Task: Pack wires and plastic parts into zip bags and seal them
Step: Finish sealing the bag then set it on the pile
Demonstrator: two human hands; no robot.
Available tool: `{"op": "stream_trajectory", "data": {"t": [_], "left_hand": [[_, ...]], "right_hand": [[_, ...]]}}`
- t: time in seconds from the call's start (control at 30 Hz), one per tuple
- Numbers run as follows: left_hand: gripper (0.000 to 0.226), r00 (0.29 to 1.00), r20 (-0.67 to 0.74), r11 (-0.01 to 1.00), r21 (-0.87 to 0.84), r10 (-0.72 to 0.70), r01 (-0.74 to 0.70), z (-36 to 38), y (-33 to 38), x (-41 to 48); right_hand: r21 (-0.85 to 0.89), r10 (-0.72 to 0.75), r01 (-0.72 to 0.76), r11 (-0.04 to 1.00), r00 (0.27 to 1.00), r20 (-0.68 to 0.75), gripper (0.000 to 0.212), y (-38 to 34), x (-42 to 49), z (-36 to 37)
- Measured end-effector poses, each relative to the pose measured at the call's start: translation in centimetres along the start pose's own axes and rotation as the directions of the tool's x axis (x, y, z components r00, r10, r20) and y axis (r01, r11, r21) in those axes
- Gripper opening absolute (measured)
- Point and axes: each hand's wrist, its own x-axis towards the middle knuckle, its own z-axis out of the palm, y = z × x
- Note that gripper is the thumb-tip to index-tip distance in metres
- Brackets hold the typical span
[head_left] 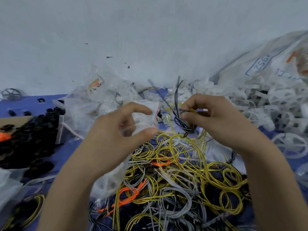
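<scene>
My left hand (120, 129) holds a small clear zip bag (144, 117) with a red seal strip between thumb and fingers; the image is blurred there. My right hand (215, 119) pinches a bunch of black and yellow wires (181, 120) just right of the bag, with loose ends sticking up. Below both hands lies a big tangle of yellow, grey and orange wires (175, 177) on the blue table cover (33, 105).
White plastic wheel parts (270, 110) pile up at the right, with a large printed sack (266, 62) behind them. Filled clear bags (103, 97) heap against the wall. Black rings (33, 130) lie at the left. A dark wheel (11, 94) sits far left.
</scene>
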Motion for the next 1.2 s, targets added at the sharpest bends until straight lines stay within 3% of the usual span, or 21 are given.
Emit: {"op": "stream_trajectory", "data": {"t": [0.1, 0.2, 0.4, 0.53, 0.67, 0.8, 0.87, 1.0, 1.2], "left_hand": [[0.052, 1.0, 0.006, 0.999, 0.025, 0.031, -0.031, 1.5, 0.3, 0.4], [0.051, 0.998, 0.001, 0.998, 0.025, 0.063, -0.063, 2.2, 0.0, 0.7], [0.036, 0.998, -0.028, 0.976, -0.21, 0.061, -0.066, 2.7, -0.5, 1.1], [0.044, 0.995, 0.014, 0.948, -0.305, 0.103, -0.094, 2.8, -0.7, 1.2], [0.021, 0.988, 0.067, 0.91, -0.402, 0.139, -0.101, 2.9, -0.7, 1.2], [0.016, 0.992, 0.046, 0.908, -0.41, 0.117, -0.089, 2.9, -0.8, 1.2], [0.017, 0.995, 0.019, 0.9, -0.427, 0.1, -0.083, 2.9, -0.8, 1.2], [0.012, 0.998, -0.041, 0.874, -0.48, 0.054, -0.068, 2.8, -0.7, 1.3], [0.011, 0.997, -0.055, 0.891, -0.45, 0.048, -0.068, 2.9, -0.5, 1.2]], "right_hand": [[0.027, -0.017, 0.017, 0.999, 1.0, 0.011, 0.005, -0.5, 0.0, 0.8], [0.054, 0.013, -0.015, 0.998, 0.999, 0.039, 0.004, -0.5, 0.1, 1.5], [0.061, 0.06, -0.06, 0.996, 0.998, 0.006, 0.003, -0.4, 0.3, 2.4], [0.109, 0.058, -0.061, 0.992, 0.998, 0.033, 0.01, -0.5, 0.2, 2.4], [0.103, 0.06, -0.068, 0.992, 0.995, 0.078, 0.012, -0.5, 0.2, 2.4], [0.135, 0.108, -0.118, 0.984, 0.991, 0.079, 0.018, -0.5, 0.1, 1.9], [0.211, 0.107, -0.106, 0.972, 0.994, 0.009, 0.019, -0.3, 0.1, 1.5], [0.322, 0.091, 0.016, 0.947, 0.945, -0.315, 0.029, 0.0, 0.4, 0.7], [0.154, -0.029, 0.089, 0.984, 0.936, -0.351, 0.029, -1.2, 0.1, 1.2]]}}
